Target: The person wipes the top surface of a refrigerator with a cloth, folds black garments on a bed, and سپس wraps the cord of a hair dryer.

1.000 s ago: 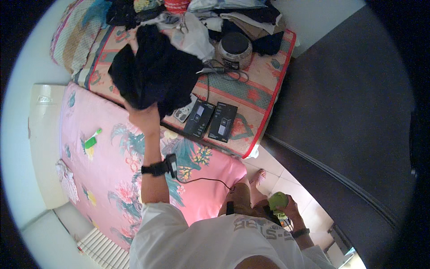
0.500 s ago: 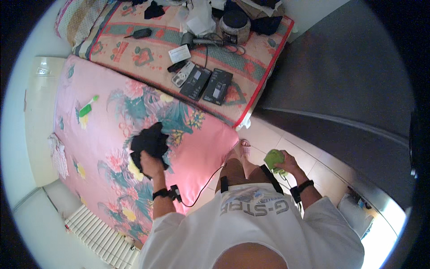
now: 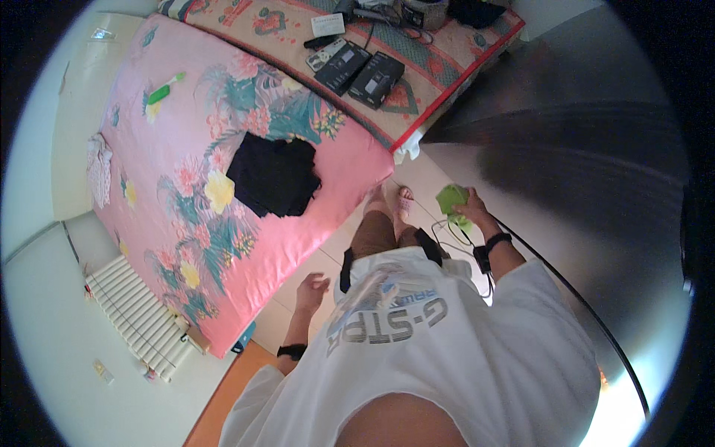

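Observation:
A black folded garment [image 3: 274, 175] lies spread on the pink floral bed sheet [image 3: 339, 153], near the bed's edge. My left hand [image 3: 311, 290] hangs beside the bed, apart from the garment. Its fingers are loosely bent, with nothing in them. Over the tiled floor, my right hand [image 3: 471, 208] grips a crumpled green cloth [image 3: 450, 200]. A thin cable hangs by that hand, close to my wrist band.
A second bed surface [image 3: 283, 52] with a red-edged patterned cover holds two black boxes [image 3: 376, 80] and a white card [image 3: 328, 25]. A green brush [image 3: 159, 94] lies on the pink sheet. A white radiator [image 3: 141, 313] stands by the wall; a dark panel [image 3: 566, 149] rises at right.
My left hand has let go of the black garment and drawn back off the bed. The garment now lies flatter. My right hand still holds the green cloth. The view has shifted.

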A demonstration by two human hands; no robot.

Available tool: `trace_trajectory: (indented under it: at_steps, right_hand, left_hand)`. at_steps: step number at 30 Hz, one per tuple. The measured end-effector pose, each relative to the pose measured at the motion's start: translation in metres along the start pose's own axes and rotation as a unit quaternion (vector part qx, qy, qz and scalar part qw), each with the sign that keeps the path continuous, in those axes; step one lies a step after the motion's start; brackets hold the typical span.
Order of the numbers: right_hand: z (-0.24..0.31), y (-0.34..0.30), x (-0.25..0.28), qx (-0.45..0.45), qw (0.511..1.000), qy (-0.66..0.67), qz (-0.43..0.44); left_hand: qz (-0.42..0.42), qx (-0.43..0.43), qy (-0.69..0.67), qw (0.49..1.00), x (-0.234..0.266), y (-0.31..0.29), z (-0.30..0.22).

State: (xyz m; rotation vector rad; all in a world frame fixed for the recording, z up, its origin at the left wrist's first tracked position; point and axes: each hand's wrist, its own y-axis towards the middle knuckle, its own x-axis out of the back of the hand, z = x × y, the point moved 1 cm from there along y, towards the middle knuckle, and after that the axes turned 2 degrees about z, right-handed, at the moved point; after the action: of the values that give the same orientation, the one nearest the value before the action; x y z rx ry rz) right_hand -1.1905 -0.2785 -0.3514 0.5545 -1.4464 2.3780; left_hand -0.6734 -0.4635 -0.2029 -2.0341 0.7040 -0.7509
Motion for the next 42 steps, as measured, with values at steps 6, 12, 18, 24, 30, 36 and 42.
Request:
trace_trajectory:
  at_steps: [6,12,18,24,30,36,42]
  right_hand:
    - [0.012,0.016,0.004,-0.005,0.995,0.103,0.018]
    - [0.017,0.034,-0.025,0.041,0.997,0.024,0.066]
    - [-0.009,0.021,-0.056,-0.022,0.993,-0.114,-0.018]
    - [0.093,-0.069,-0.088,-0.044,0.952,-0.297,0.054]
    - [-0.035,-0.07,-0.161,-0.008,0.981,-0.107,0.162]
    - [0.017,-0.173,-0.271,-0.096,0.927,-0.122,0.341]
    - [0.068,-0.208,-0.308,-0.086,0.889,-0.303,0.333]
  left_hand:
    - [-0.094,0.225,-0.087,0.966,0.0,-0.132,0.143]
    - [-0.12,0.326,-0.242,0.906,-0.005,-0.154,0.162]
    - [-0.169,0.039,-0.006,0.985,0.065,-0.059,0.087]
    - [-0.193,-0.114,0.243,0.944,0.143,0.056,0.014]
    - [-0.086,-0.188,0.366,0.907,0.154,0.188,-0.032]
    - [-0.13,-0.325,0.48,0.805,0.138,0.227,-0.075]
    - [-0.11,-0.263,0.533,0.796,0.152,0.283,-0.075]
